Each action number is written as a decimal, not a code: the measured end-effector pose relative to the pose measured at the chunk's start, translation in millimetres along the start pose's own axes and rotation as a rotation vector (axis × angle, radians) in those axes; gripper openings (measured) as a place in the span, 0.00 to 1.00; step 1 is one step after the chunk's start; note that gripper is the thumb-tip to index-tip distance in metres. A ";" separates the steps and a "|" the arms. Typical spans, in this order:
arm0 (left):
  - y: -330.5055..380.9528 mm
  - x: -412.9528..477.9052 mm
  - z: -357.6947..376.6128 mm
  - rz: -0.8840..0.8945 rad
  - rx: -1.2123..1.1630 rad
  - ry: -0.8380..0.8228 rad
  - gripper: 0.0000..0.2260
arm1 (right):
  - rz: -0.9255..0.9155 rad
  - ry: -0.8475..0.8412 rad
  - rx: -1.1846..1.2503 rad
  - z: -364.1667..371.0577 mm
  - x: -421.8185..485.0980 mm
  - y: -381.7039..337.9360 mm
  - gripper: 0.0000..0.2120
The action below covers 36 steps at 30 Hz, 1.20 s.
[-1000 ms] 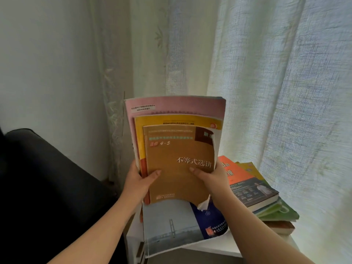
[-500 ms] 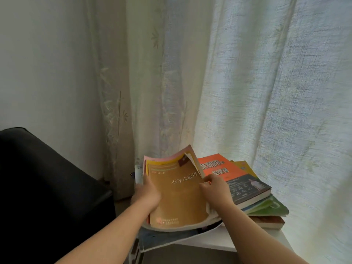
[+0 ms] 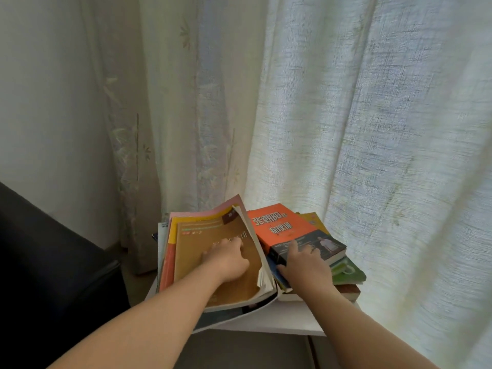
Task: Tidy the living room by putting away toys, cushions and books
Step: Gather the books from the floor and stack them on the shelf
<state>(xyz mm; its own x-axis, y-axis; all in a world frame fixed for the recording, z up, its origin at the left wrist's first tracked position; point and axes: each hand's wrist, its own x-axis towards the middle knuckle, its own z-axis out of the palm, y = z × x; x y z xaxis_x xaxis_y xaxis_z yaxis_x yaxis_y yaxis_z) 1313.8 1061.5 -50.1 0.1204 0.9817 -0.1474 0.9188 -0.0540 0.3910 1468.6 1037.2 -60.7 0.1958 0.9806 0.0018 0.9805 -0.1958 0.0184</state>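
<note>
A brown-covered book (image 3: 195, 249) tops a slumped pile of thin books, with yellow and pink covers (image 3: 213, 212) showing behind it, on the left of a small white table (image 3: 282, 316). My left hand (image 3: 226, 258) presses down on the brown cover with its fingers spread. To the right is a second stack, topped by a thick orange and dark book (image 3: 277, 227). My right hand (image 3: 302, 263) lies on that book's near corner, fingers flat on the cover and thumb against its edge. Green books (image 3: 348, 272) lie beneath it.
A black sofa arm (image 3: 53, 275) stands close on the left of the table. Pale curtains (image 3: 346, 129) hang right behind the books and along the right side. A white wall (image 3: 48, 102) fills the left. Grey floor shows below the table.
The pile I held upright in both hands has been laid down flat on the table's left side. My right hand has left it and moved onto the orange book's stack.
</note>
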 end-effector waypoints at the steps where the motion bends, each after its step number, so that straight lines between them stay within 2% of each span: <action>1: 0.2 -2.4 2.2 0.009 -0.044 0.031 0.21 | -0.024 0.020 -0.072 -0.4 1.5 -3.8 0.27; 4: -3.5 -4.1 8.8 0.008 -0.151 0.082 0.20 | -0.151 0.133 -0.143 -3.5 4.3 -5.7 0.16; 7: -1.5 -1.5 2.9 -0.052 -0.484 0.077 0.14 | -0.172 0.220 0.008 -20.4 8.2 3.9 0.13; 9: 8.9 -2.5 -2.7 -0.027 -0.643 0.052 0.13 | -0.130 0.287 0.105 -34.1 7.8 10.3 0.12; 13: 38.9 -7.4 -6.8 0.028 -0.939 -0.137 0.20 | -0.089 0.406 0.320 -56.4 -3.5 24.5 0.14; 16: 60.0 -3.4 -16.6 -0.033 -1.290 -0.346 0.25 | -0.143 0.429 0.303 -60.9 -21.1 33.1 0.15; 18: 76.3 1.6 -22.1 -0.149 -1.463 -0.426 0.28 | -0.218 0.389 0.235 -53.9 -35.6 36.8 0.16; 21: 81.6 2.3 -14.7 -0.364 -1.419 -0.219 0.18 | -0.295 0.339 0.221 -34.9 -46.4 40.0 0.17; 23: 78.5 0.8 -9.6 -0.344 -1.389 -0.126 0.16 | -0.197 0.306 0.488 -29.9 -49.9 44.3 0.18; 25: 76.7 -6.7 -14.5 -0.244 -1.392 -0.049 0.15 | -0.017 0.231 0.907 -26.4 -50.7 46.9 0.18; 28: 74.0 -34.0 -34.7 0.055 -1.316 0.058 0.13 | 0.214 0.217 1.260 -15.8 -49.5 49.9 0.19; 29: 71.8 -46.2 -41.1 0.170 -1.261 0.074 0.13 | 0.285 0.209 1.338 -12.3 -47.9 50.4 0.23; 31: 64.9 -68.2 -48.7 0.339 -1.157 0.084 0.18 | 0.381 0.166 1.592 -11.5 -50.6 50.5 0.28; 33: 60.8 -85.5 -48.1 0.417 -1.102 0.065 0.23 | 0.413 0.119 1.904 -15.1 -59.2 52.2 0.24; 36: 64.5 -99.4 -32.9 0.485 -1.039 -0.008 0.22 | 0.482 0.145 2.169 -13.2 -76.0 60.0 0.22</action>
<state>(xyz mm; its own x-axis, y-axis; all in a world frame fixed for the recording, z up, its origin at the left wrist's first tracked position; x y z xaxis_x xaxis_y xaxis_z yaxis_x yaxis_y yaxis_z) 1348.7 966.5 19.7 0.3828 0.8973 0.2197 0.0208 -0.2461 0.9690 1512.4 951.0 -46.6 0.4535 0.8458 -0.2810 -0.5898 0.0485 -0.8061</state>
